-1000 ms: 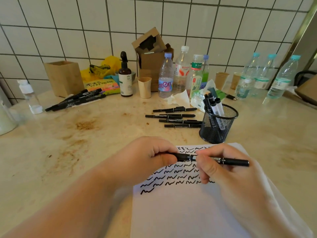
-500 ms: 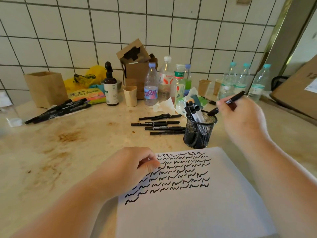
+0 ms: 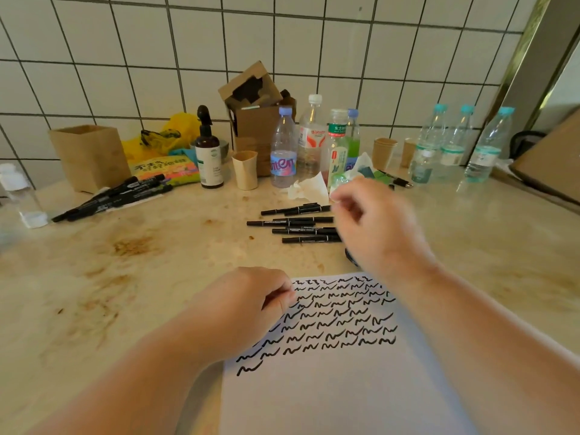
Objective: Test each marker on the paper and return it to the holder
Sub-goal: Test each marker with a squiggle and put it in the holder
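A white sheet of paper (image 3: 345, 394) lies in front of me, its upper half covered with rows of black squiggles. My left hand (image 3: 244, 309) rests on the sheet's top left corner with its fingers curled and nothing visible in them. My right hand (image 3: 370, 227) is blurred and hovers over the black mesh holder (image 3: 351, 259), hiding all but a dark sliver of it. No marker shows in that hand, and its fingers are too blurred to read. Several black markers (image 3: 298, 226) lie side by side on the counter, just left of my right hand.
A second bunch of black markers (image 3: 116, 196) lies at the far left by a wooden box (image 3: 91, 155). Along the tiled wall stand a dark spray bottle (image 3: 208, 155), a paper cup (image 3: 245, 169), a cardboard box (image 3: 254, 120) and several water bottles (image 3: 452, 146). Crumpled tissue (image 3: 309, 188) lies behind the markers.
My right hand, which held a marker up to the right of the holder, has swung left and down over the holder; the marker no longer shows. My left hand stays on the paper.
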